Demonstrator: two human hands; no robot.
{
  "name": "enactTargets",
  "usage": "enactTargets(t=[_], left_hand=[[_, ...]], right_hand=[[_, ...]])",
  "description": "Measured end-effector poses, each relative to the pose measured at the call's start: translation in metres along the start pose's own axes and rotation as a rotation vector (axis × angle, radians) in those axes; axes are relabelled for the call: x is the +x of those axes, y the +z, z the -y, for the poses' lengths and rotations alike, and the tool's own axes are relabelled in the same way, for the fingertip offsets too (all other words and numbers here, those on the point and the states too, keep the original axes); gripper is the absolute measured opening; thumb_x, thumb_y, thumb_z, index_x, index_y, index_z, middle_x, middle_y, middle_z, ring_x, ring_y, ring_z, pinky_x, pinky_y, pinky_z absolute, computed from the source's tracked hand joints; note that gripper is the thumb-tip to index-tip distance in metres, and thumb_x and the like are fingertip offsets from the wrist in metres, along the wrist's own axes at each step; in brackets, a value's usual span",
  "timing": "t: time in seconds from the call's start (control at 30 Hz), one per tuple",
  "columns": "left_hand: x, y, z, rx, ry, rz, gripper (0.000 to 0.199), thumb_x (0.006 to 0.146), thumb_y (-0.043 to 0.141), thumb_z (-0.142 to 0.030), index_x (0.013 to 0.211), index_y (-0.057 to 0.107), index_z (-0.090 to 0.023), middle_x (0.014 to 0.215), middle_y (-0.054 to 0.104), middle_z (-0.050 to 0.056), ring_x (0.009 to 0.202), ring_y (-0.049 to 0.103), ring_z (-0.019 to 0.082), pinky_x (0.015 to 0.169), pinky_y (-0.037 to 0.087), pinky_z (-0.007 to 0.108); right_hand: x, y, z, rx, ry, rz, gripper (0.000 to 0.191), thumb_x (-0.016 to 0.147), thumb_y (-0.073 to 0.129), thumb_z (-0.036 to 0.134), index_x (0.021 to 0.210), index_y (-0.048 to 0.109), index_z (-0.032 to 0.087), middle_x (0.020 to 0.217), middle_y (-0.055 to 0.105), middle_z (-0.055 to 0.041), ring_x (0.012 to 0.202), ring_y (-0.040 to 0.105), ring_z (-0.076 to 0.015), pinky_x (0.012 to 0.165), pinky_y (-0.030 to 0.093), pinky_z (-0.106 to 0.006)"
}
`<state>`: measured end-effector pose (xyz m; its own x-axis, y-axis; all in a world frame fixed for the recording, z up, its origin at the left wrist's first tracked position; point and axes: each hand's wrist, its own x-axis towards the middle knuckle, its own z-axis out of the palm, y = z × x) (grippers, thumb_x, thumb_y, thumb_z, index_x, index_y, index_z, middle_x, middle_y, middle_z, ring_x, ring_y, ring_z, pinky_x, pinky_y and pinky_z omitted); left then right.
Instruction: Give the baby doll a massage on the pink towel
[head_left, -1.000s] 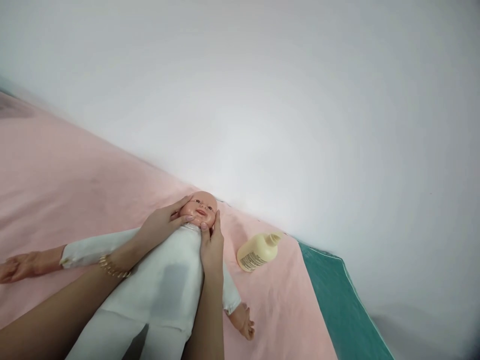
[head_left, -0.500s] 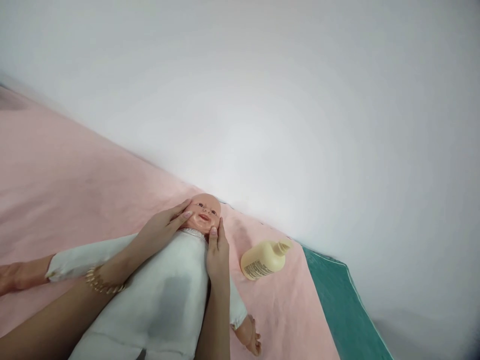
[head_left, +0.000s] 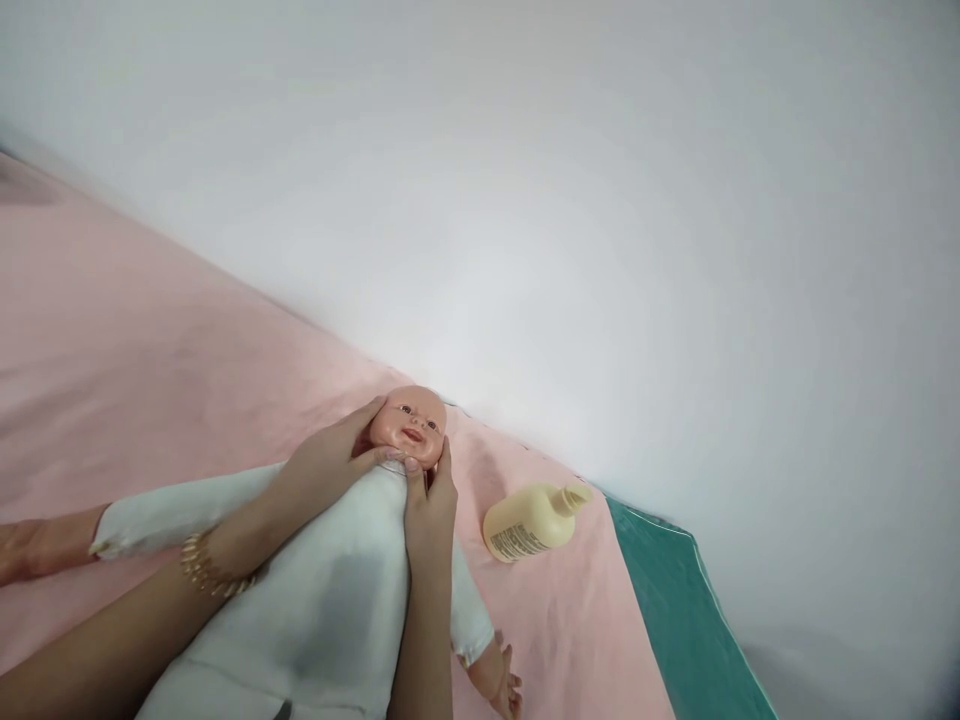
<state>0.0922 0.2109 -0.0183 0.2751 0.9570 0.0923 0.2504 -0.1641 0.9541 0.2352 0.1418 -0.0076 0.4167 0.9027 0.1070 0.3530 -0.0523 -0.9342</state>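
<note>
My fingers [head_left: 446, 462] are curved around both sides of the doll's head [head_left: 416, 412], holding it between them. The thumb of my left hand [head_left: 330, 462] lies by the collar under the chin, and its other fingertips reach up the cheek and partly out of sight. My right hand [head_left: 431, 515] has its thumb near the chin too, with its fingers along the opposite cheek, some of them hidden. The back of the head is covered, so I cannot tell whether it touches the pink cloth [head_left: 562, 625].

The doll [head_left: 375, 545] lies face up, its white-clad body running from my fingers back between my forearms; the legs are cut off below. A grey patch on its front could be shadow or stain. My left wrist, with its bracelet [head_left: 201, 565], covers part of one sleeve, whose hand is cropped at the left. The other arm passes behind my right forearm, its hand reaching the bottom edge.

Right of my fingers, apart from them, is a yellow bottle [head_left: 529, 522], its print too small to read. Farther right is a green strip [head_left: 667, 590]; beyond my fingertips, a pale wall [head_left: 562, 250].
</note>
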Motion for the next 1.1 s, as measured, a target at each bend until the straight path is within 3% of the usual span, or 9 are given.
enactTargets(t=[0.2,0.33,0.43,0.57,0.67,0.9,1.1], left_hand=[[-0.001,-0.004,-0.004,0.109,0.033,-0.009,0.065,0.095,0.048,-0.053,0.154,0.045,-0.027,0.138,0.063,0.002,0.124,0.061,0.030,0.104,0.050,0.039],[0.002,-0.004,0.000,0.122,0.031,0.009,0.069,0.097,0.037,-0.058,0.156,0.042,-0.023,0.149,0.054,0.002,0.134,0.053,0.029,0.111,0.045,0.040],[0.002,-0.004,0.003,0.133,0.038,0.011,0.071,0.099,0.030,-0.061,0.157,0.041,-0.021,0.156,0.046,0.001,0.141,0.046,0.028,0.115,0.042,0.040],[0.000,-0.006,0.001,0.111,0.001,-0.003,0.069,0.101,0.027,-0.061,0.156,0.044,-0.023,0.154,0.048,0.001,0.141,0.047,0.028,0.116,0.040,0.040],[-0.001,-0.007,-0.002,0.101,-0.007,0.005,0.066,0.101,0.032,-0.061,0.156,0.044,-0.028,0.153,0.050,0.000,0.139,0.049,0.029,0.115,0.042,0.041],[0.000,-0.001,0.002,-0.025,0.023,0.007,0.072,0.086,0.068,-0.055,0.151,0.046,-0.031,0.145,0.058,0.001,0.128,0.060,0.028,0.100,0.053,0.031],[-0.001,-0.002,-0.001,-0.006,-0.021,0.007,0.073,0.088,0.065,-0.054,0.153,0.043,-0.031,0.142,0.060,0.003,0.124,0.062,0.029,0.102,0.052,0.035]], right_hand=[[0.001,-0.002,-0.007,-0.073,-0.042,-0.004,0.071,0.101,0.044,0.058,0.158,0.036,0.017,0.156,0.048,-0.0114,0.144,0.046,-0.0270,0.118,0.039,-0.042],[0.004,-0.002,-0.011,-0.023,-0.040,-0.008,0.072,0.103,0.031,0.063,0.157,0.039,0.015,0.156,0.047,-0.0120,0.144,0.047,-0.0256,0.117,0.041,-0.042],[0.005,-0.002,-0.014,-0.004,-0.050,-0.015,0.076,0.103,0.030,0.064,0.157,0.037,0.011,0.157,0.045,-0.0127,0.146,0.044,-0.0248,0.119,0.039,-0.040],[0.004,-0.004,-0.012,-0.054,-0.045,-0.019,0.077,0.103,0.030,0.064,0.157,0.037,0.009,0.158,0.042,-0.0124,0.149,0.040,-0.0246,0.121,0.035,-0.039],[0.001,-0.004,-0.006,-0.056,-0.016,-0.008,0.078,0.100,0.040,0.064,0.158,0.035,0.011,0.157,0.045,-0.0129,0.146,0.043,-0.0272,0.121,0.037,-0.043],[0.000,0.000,0.000,0.060,-0.003,0.028,0.080,0.091,0.065,0.053,0.157,0.036,0.018,0.150,0.055,-0.0113,0.134,0.057,-0.0286,0.111,0.048,-0.044],[0.001,-0.001,-0.002,0.035,0.023,0.016,0.079,0.091,0.064,0.049,0.157,0.037,0.017,0.149,0.055,-0.0108,0.134,0.057,-0.0278,0.112,0.047,-0.042]])
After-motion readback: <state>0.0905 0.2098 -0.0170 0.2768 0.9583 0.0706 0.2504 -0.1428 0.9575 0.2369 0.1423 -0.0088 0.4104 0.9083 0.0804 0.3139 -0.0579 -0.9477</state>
